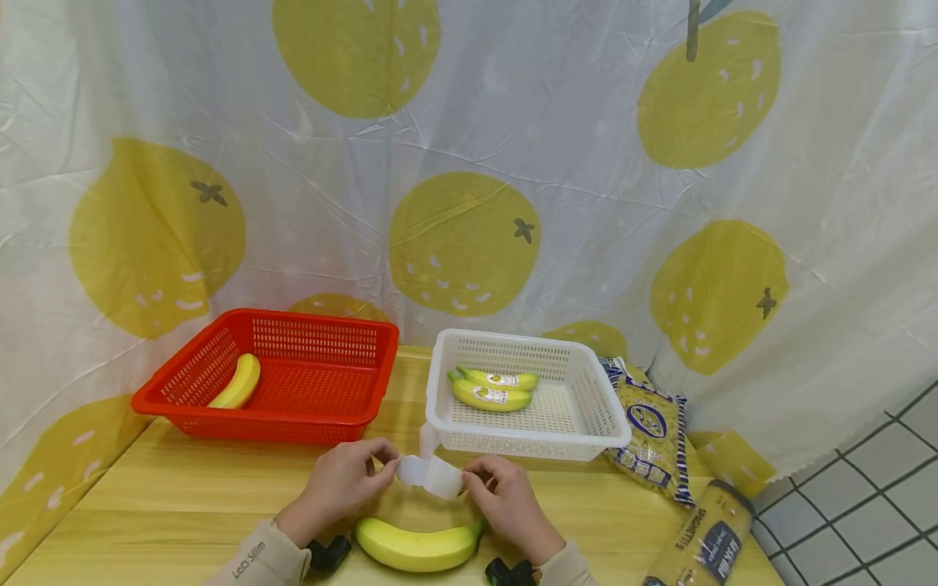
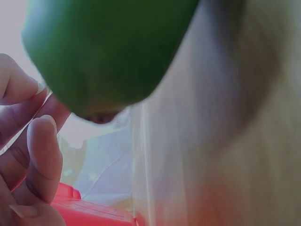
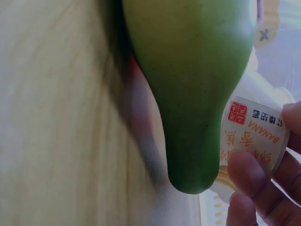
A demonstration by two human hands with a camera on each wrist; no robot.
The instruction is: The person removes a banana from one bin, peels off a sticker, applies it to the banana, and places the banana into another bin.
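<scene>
A white strip of banana stickers (image 1: 443, 478) stretches between the two hands, its pale back facing the head camera. My left hand (image 1: 350, 482) pinches its left end with thumb and fingertips. On the other side, my right hand (image 1: 507, 498) pinches the right end. The right wrist view shows a printed banana label (image 3: 251, 134) between the right fingers (image 3: 247, 172). Just below the strip, a single banana (image 1: 418, 549) lies on the table between the wrists. Its green ends fill much of both wrist views.
Behind the left hand stands a red basket (image 1: 293, 429) holding one banana (image 1: 238, 382). A white basket (image 1: 513, 443) holds two labelled bananas (image 1: 493, 396). To the right are a pasta bag (image 1: 648, 435) and a spaghetti container (image 1: 703, 541). A lemon-print curtain (image 1: 586, 244) hangs behind.
</scene>
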